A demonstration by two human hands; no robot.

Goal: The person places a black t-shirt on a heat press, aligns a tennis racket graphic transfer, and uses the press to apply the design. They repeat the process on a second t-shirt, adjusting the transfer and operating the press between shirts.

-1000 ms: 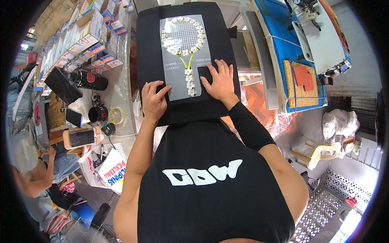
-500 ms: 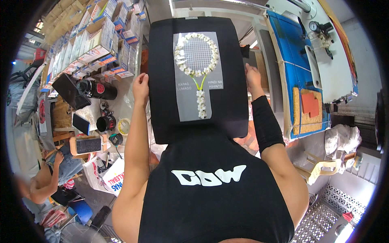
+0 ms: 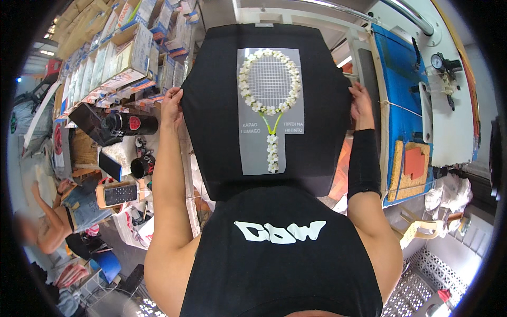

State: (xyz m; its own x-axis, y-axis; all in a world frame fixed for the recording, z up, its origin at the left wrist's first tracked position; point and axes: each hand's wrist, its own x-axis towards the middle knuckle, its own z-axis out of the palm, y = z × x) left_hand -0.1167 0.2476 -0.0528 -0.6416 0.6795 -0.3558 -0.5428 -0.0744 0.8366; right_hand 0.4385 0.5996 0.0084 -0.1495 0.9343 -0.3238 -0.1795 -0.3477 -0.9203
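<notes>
A black shirt (image 3: 211, 153) lies spread flat in front of me, with a small pale tag at its far edge. On its middle sits a clear film sheet (image 3: 247, 156) with a racket design (image 3: 269, 79) made of white flowers, green stems and a grid of strings. My left hand (image 3: 171, 107) pinches the shirt's left side. On the opposite side, my right hand (image 3: 361, 105), below a black arm sleeve, pinches the fabric too. Between them the cloth is drawn out to a point at each side.
Stacked cartons (image 3: 124, 63) stand at far left, near a black tumbler (image 3: 134, 124), a phone (image 3: 110, 166) and a calculator (image 3: 119, 194). To the right are a blue board (image 3: 391, 68) and a pressure gauge (image 3: 437, 61). Another person (image 3: 53, 222) is at the lower left.
Both hands have moved outward and now grip the shirt's sides, which have gone from nearly straight to pulled out wide. The shirt and film appear shifted slightly right in view.
</notes>
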